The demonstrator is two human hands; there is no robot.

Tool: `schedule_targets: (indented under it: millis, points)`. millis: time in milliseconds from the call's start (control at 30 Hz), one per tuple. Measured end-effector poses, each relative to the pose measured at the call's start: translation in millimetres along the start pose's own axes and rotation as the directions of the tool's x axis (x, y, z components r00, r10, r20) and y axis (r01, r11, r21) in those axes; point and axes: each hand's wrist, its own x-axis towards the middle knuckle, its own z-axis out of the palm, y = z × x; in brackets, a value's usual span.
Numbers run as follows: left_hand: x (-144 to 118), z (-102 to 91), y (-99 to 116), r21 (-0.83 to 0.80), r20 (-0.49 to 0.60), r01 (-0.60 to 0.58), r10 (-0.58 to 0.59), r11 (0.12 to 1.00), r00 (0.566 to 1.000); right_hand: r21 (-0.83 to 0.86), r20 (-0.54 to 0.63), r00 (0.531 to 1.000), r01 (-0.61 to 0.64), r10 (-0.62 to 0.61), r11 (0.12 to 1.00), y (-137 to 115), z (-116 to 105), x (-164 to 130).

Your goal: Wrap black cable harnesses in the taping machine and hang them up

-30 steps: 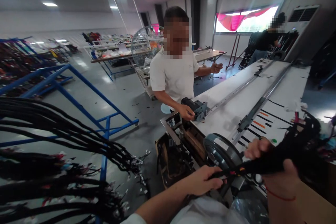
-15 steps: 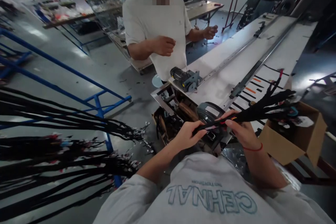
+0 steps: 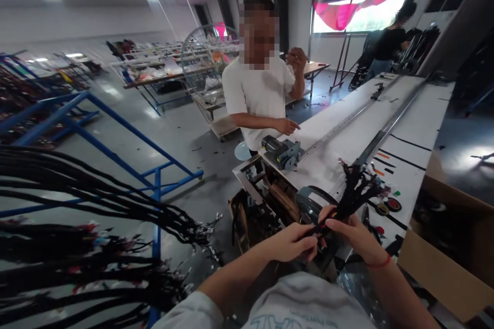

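A black wire harness (image 3: 349,195) is gripped by both hands above the near end of the long white worktop (image 3: 386,128).

The left hand (image 3: 293,241) is closed on the harness's lower end, the right hand (image 3: 353,234) is pinched shut just above it; the branched ends are fanned upward. A person in a white shirt (image 3: 260,97) is seen at the worktop's left edge, beside a grey motor (image 3: 281,151).
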Motion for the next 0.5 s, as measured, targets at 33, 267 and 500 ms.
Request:
schedule_targets:
  millis: [33,267,500]
  points:
    - [-1.8,2.6,-3.8,0.039,-0.052,0.007,-0.005,0.999,0.999,-0.033,-0.015,0.999,0.031,-0.031,0.999,-0.7,-0.1,0.3]
    - [-3.2,-3.2,-5.8,0.01,-0.12,0.068,-0.066,0.998,0.991,-0.203,0.075,0.991,0.122,-0.109,0.971,-10.0,2.7,-12.9]
    - [-2.0,-26.2,21.2,0.237,0.256,-0.016,-0.047,0.971,0.965,-0.206,0.26,0.962,0.14,-0.083,0.969,-3.1,7.7,-31.7]
